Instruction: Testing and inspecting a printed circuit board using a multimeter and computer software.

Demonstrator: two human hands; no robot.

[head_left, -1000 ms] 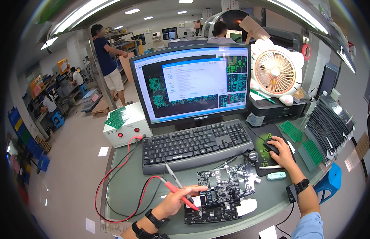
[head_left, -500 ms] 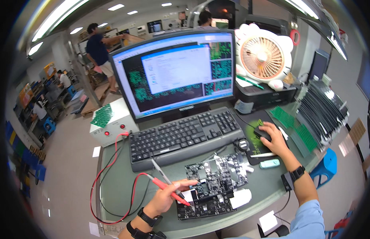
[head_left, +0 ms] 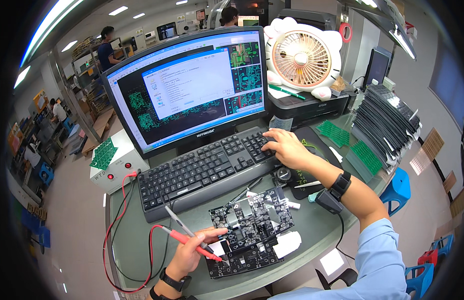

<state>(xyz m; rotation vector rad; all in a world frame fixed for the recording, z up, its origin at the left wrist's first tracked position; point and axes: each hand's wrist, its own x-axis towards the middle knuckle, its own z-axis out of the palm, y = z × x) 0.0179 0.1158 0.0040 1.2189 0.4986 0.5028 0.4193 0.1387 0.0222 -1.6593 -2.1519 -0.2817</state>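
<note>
My left hand (head_left: 188, 254) is closed around a red test probe (head_left: 184, 239), its tip down at the lower black circuit board (head_left: 249, 262). A slim grey pen-shaped tool (head_left: 179, 220) with a dark lower end lies in the same grip. Beside those fingers is a larger black circuit board (head_left: 252, 220) packed with components, overlapping the lower one. My right hand (head_left: 288, 147) rests on the number pad of the black keyboard (head_left: 202, 167), fingers apart and holding nothing. Behind the keyboard, the monitor (head_left: 192, 90) shows a window over a green board layout.
A white box (head_left: 117, 170) with red sockets stands at left, the probe's red lead running to it. At right are a mouse pad (head_left: 306, 134), green boards (head_left: 364, 157) and a stack of black boards (head_left: 384, 122). A fan (head_left: 302, 57) sits on a printer (head_left: 312, 110).
My right hand has left the mouse and moved left onto the keyboard's number pad. My left hand keeps its grip on the probe. The view has shifted, and the on-screen window's contents differ.
</note>
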